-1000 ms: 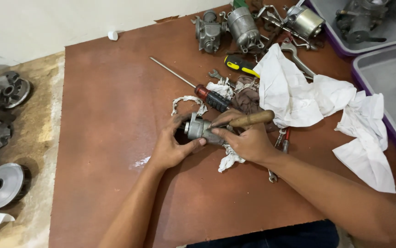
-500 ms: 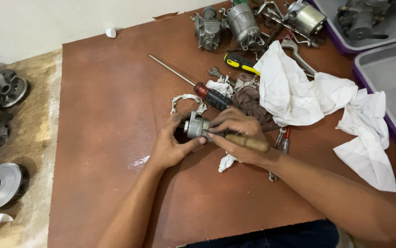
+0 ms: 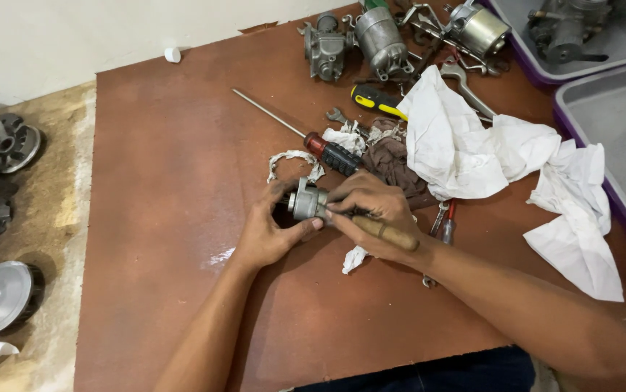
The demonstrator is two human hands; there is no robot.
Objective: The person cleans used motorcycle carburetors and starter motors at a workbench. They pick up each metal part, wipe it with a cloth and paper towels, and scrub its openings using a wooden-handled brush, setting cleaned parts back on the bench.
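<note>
Bare brown board (image 3: pixel 175 181) lies open across the left and lower centre of the frame, offering clear passage toward the left hand (image 3: pixel 269 232). To the right, white rags (image 3: pixel 472 145) and a red-handled screwdriver (image 3: pixel 313 141) crowd the right hand (image 3: pixel 371 214). Carburettor bodies (image 3: pixel 356 40) block the upper centre, purple-rimmed trays (image 3: pixel 618 210) the right edge, and grey metal parts (image 3: pixel 1 218) line the far left.

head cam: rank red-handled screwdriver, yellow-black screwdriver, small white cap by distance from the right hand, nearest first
1. red-handled screwdriver, just beyond the right hand.
2. yellow-black screwdriver, farther up, beside the white cloth.
3. small white cap, far corner, near the wall.
</note>
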